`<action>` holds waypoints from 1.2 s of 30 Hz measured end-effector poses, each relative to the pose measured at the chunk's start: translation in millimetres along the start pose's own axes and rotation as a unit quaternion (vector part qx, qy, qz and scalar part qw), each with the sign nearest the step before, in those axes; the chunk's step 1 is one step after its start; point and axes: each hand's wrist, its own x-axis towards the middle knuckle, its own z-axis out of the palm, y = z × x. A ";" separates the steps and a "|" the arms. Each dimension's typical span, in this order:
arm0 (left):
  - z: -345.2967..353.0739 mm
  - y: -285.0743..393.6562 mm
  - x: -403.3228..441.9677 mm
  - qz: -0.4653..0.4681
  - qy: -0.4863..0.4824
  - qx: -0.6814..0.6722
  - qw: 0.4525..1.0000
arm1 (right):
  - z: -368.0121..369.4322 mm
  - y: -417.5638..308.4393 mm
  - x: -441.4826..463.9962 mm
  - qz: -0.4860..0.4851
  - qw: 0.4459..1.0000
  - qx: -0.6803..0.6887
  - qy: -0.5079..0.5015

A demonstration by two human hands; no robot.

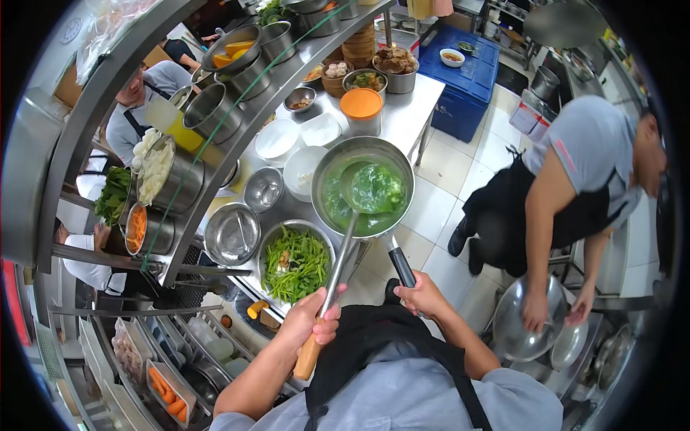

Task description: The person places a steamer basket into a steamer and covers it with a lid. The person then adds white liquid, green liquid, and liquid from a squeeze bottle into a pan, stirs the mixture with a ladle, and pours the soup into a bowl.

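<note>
My left hand (314, 321) is closed round the wooden-ended handle of a long metal ladle (346, 251). The ladle's bowl rests in green soup (374, 188) inside a metal saucepan (407, 172). My right hand (422, 293) grips the black handle of that saucepan, which hangs over the front edge of the steel table. Close to the left of the saucepan, a metal bowl of cut green vegetables (296, 262) stands on the table. White bowls (277, 138) and an orange-lidded container (362, 105) are behind.
A co-worker (575, 165) bends over a large metal bowl (528, 316) at the right. A steel shelf (248, 129) with pots runs along the left, with other people beyond it. A blue cooler (460, 79) stands past the table. Trays with carrots (169, 391) lie low at the left.
</note>
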 end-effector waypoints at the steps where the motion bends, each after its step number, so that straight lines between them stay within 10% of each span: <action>1: 2.3 4.1 -3.2 0.001 0.000 -0.003 1.000 | -0.7 -6.8 2.9 0.003 1.000 0.006 -0.005; 5: -20.3 26.7 -13.4 0.127 0.140 0.391 0.901 | -0.8 -21.0 18.3 -0.011 1.000 0.010 -0.021; 7: -34.0 41.3 -12.3 0.272 0.236 0.682 0.636 | 5.0 -27.3 21.2 -0.031 0.999 0.013 -0.017; 12: -71.2 50.4 5.7 0.324 0.235 0.650 0.646 | 28.8 -49.0 34.2 -0.042 0.999 0.011 0.000; 13: -47.0 47.5 -6.8 0.191 0.247 0.515 0.799 | 34.7 -53.2 38.6 -0.044 0.999 0.013 0.005; 16: -33.9 52.8 -10.8 0.118 0.150 0.278 0.942 | 43.4 -55.4 56.9 -0.049 0.999 0.015 0.016; 21: -60.2 71.1 10.5 0.165 0.163 0.415 0.880 | 45.8 -62.6 84.8 -0.055 0.997 -0.005 0.049; 25: -85.9 99.0 17.6 0.280 0.232 0.589 0.722 | 47.9 -70.4 96.6 -0.071 0.993 -0.035 0.084; 36: -124.8 142.3 43.4 0.327 0.234 0.599 0.693 | 54.8 -88.1 121.1 -0.080 0.981 -0.122 0.125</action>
